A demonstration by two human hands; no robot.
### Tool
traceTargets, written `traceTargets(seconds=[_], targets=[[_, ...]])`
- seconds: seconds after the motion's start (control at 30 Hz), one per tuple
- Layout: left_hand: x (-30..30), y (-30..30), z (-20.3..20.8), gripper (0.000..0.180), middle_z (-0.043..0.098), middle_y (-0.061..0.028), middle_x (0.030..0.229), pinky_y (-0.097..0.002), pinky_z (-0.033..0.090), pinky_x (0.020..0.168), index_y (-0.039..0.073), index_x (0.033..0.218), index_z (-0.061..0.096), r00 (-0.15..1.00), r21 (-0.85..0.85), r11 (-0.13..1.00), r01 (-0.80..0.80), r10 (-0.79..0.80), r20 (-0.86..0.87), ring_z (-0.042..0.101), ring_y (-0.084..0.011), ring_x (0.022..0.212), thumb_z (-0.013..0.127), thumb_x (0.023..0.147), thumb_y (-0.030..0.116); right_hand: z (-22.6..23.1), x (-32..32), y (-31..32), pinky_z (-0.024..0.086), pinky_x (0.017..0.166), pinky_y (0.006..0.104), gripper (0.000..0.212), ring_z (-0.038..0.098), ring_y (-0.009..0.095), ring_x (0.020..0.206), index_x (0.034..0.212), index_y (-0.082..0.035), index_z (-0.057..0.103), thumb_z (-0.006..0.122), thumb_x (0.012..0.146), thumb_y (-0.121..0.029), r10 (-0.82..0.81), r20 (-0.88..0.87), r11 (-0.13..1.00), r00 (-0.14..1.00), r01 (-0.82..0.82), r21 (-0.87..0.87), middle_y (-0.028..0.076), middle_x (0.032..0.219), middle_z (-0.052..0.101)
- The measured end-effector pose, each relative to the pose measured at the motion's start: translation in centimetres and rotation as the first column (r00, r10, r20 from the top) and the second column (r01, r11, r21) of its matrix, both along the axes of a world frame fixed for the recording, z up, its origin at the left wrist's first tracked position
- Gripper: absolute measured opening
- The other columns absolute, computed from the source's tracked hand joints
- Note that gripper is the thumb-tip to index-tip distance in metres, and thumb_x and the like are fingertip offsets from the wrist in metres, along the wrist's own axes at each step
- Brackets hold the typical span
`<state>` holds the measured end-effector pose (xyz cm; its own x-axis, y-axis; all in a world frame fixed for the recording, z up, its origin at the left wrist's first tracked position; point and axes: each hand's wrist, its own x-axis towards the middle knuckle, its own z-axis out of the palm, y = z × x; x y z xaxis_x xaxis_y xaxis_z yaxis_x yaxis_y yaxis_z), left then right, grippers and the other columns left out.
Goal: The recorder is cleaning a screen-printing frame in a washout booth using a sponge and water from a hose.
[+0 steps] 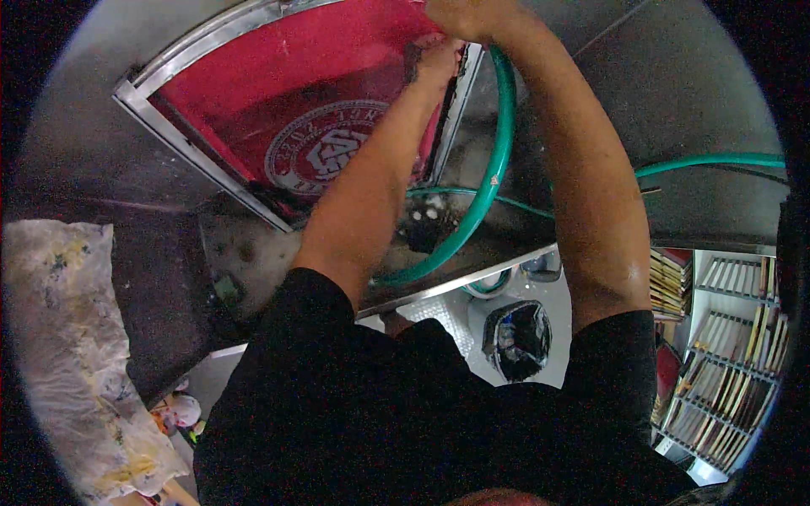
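A: What have I got in the middle of my feed?
B: A red screen [245,84] in a metal frame [202,42], tilted in a grey metal basin [700,93], at the upper left of centre. I can see a pale round emblem [333,156] low on the mesh, partly behind the left forearm.
A: And the hands I'm watching?
B: The left hand [439,61] is at the screen's right side, just beside the frame bar. Its fingers look curled in, but I can't tell whether they pinch anything.
A: The right one?
B: The right hand [468,18] is above it, at the top edge of my view. Its fingers are cut off or hidden there, so I can't tell whether they are spread or pressed together.
A: What runs beside the forearms?
B: A thick green hose [501,126], bending down from near the right wrist into the basin. I can't make out its upper end. A thinner green hose [709,160] crosses the wall to the right.
A: Further out?
B: A stained pale cloth [72,320] hangs at the left. Below the basin I see a black-lined bin [516,354], and at the lower right a white rack [717,363] packed with flat frames.
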<state>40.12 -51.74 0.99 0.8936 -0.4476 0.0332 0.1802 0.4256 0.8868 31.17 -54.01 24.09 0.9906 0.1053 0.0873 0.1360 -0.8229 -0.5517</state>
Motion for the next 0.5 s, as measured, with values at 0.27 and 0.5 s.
traceTargets(seconds=[0.27, 0.5], targets=[[-8.5, 7.9, -15.4, 0.032, 0.057, 0.0007, 0.074, -0.037, 0.043, 0.059, 0.007, 0.087, 0.066, 0.962, 0.376, 0.892, 0.249, -0.185, -0.2, 0.051, -0.0136, 0.066, 0.067, 0.089, 0.039, -2.1, -0.3, 0.8, 0.049, 0.096, 0.0462, 0.077, 0.061, 0.041, 0.11, 0.154, -0.003, 0.014, 0.053, 0.089, -0.02, -0.409, -0.006, 0.858, 0.912, 0.383, -0.342, 0.033, 0.12, 0.06], [-13.2, 28.9, -37.2, 0.026, 0.062, -0.0057, 0.076, -0.0422, 0.048, 0.073, 0.007, 0.091, 0.068, 0.988, 0.804, 0.594, 0.02, -0.133, 0.073, 0.058, -0.0202, 0.074, 0.066, 0.091, 0.033, -4.4, 2.1, 0.8, 0.052, 0.076, 0.0442, 0.08, 0.065, 0.035, 0.081, 0.156, -0.007, 0.005, 0.052, 0.092, -0.02, -0.311, 0.053, 0.879, 0.949, 0.308, -0.364, 0.029, 0.096, 0.067]])
